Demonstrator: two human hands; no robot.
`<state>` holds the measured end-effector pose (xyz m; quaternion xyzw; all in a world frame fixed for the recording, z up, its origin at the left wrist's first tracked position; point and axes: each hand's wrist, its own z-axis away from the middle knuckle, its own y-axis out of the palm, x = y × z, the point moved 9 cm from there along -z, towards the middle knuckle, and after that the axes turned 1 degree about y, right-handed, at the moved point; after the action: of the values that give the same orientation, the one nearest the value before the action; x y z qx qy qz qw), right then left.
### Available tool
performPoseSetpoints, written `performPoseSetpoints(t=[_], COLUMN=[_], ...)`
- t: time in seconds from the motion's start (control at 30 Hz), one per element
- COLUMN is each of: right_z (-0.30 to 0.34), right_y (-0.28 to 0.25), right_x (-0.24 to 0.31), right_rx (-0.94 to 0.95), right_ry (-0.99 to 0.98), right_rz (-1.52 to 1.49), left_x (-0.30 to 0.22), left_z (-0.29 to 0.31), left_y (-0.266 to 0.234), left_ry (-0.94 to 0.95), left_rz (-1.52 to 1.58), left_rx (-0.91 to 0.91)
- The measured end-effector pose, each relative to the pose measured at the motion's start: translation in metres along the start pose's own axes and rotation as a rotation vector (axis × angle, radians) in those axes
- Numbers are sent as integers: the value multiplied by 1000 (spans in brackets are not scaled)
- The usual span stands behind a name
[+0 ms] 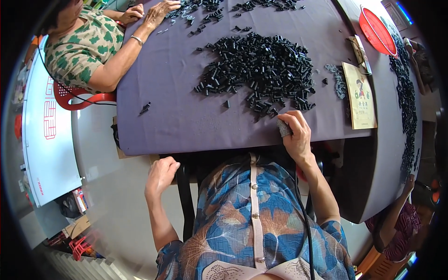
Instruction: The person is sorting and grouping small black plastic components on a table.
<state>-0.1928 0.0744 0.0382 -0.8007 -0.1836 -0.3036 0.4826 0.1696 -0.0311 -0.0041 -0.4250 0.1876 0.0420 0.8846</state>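
A large heap of small black cylinder-shaped plastic pieces [261,67] lies on the purple-grey tablecloth [186,126] in front of me. My right hand [298,137] is at the table's near edge, just below the heap, with its fingers curled in. On its thumb side is a grey, rough-looking piece [283,128]; I cannot tell whether it is worn or held. Off the table edge, my left hand [161,176] hangs over the floor, closed, and whatever its fingers may hold is hidden. A few loose black pieces [145,108] lie near the table's left side.
A co-worker's hand [161,11] reaches over more black pieces [203,7] at the far left. To the right are a yellow booklet [359,95], clear plastic scraps [338,81] and a red basket [377,30]. Another person's arm [396,210] is at lower right, by a second table.
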Motion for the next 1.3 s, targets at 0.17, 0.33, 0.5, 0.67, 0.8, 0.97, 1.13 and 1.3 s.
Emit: performPoseSetpoints(t=[0.17,0.33,0.5,0.67,0.8,0.97,1.13,1.3], right_z=[-6,-13,-15,-14,-13,-12,-10,-8], right_y=[-5,4,7,11,11,9,1,-2], right_x=[-8,-11,-13,-12,-11,-10,-6,-11], right_rx=[-10,22,53,23,20,7,-20,-16], right_ry=[84,126,144,143,131,104,55,99], right_rz=[-1,136,185,201,234,211,104,62], left_x=[-102,-190,-239,-251,-253,-253,-267,-259], left_z=[3,-4,-19,-44,-55,-58,-54,-61], left_y=[-8,6,45,55,48,38,34,33], left_ry=[392,687,780,773,750,820,833,781], left_rz=[32,157,171,105,61,100,68,106], left_rx=[-23,-115,-190,-305,-374,-457,-508,-520])
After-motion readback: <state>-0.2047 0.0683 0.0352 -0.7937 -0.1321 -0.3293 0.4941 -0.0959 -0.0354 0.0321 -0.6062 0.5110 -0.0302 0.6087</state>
